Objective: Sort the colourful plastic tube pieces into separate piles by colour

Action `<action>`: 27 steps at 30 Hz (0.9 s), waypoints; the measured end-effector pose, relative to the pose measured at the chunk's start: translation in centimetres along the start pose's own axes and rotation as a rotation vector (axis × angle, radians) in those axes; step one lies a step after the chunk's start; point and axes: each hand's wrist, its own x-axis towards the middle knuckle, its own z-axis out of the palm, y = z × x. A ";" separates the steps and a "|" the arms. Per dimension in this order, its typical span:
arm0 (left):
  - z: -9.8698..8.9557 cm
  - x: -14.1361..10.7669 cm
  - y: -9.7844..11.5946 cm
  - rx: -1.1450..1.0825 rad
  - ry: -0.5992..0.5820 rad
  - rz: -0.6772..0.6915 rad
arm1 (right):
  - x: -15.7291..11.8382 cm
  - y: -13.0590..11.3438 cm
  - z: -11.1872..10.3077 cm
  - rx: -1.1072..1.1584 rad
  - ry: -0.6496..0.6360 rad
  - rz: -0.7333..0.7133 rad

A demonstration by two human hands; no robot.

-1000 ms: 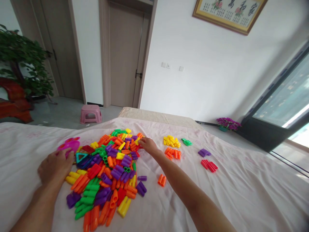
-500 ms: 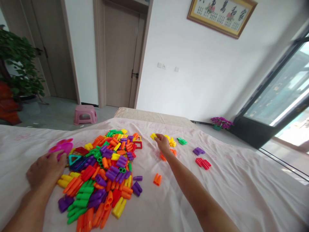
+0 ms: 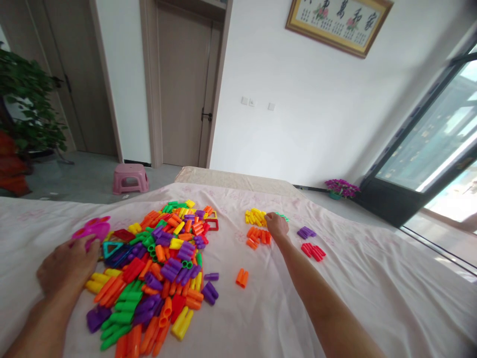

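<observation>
A large heap of plastic pieces in orange, green, purple, yellow and red (image 3: 160,268) lies on the sheet at left of centre. At its left edge my left hand (image 3: 69,263) has its fingers curled on a magenta piece (image 3: 93,227). My right hand (image 3: 278,226) touches the right end of a yellow group (image 3: 254,217), fingers bent together; whatever is between them is hidden. Just below is an orange group (image 3: 259,236). Green pieces (image 3: 282,216) show partly behind the hand. Purple (image 3: 306,232) and red pieces (image 3: 313,251) lie to its right.
A lone orange piece (image 3: 242,278) and purple pieces (image 3: 210,292) lie between the heap and my right forearm. Beyond the pale sheet (image 3: 357,298) stand a pink stool (image 3: 130,179), a leafy plant (image 3: 30,99) and magenta flowers (image 3: 342,188).
My right hand has moved right, from left of the yellow group to its right end. The yellow piece it held now lies at the group's left side. My left hand stays on the magenta piece.
</observation>
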 end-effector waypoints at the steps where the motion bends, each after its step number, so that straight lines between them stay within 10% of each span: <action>1: -0.1 -0.1 0.1 0.005 0.005 -0.010 | -0.1 0.0 0.0 -0.008 0.001 -0.004; 8: -0.9 -0.8 0.7 0.019 0.025 -0.008 | -1.9 -3.3 0.1 0.072 0.119 -0.222; 20: -0.8 -0.8 0.6 -0.005 0.032 -0.012 | -11.2 -17.5 4.4 0.368 -0.274 -0.921; 27: -0.9 -0.8 0.7 -0.013 0.034 -0.023 | -11.6 -18.1 4.5 0.394 -0.286 -0.867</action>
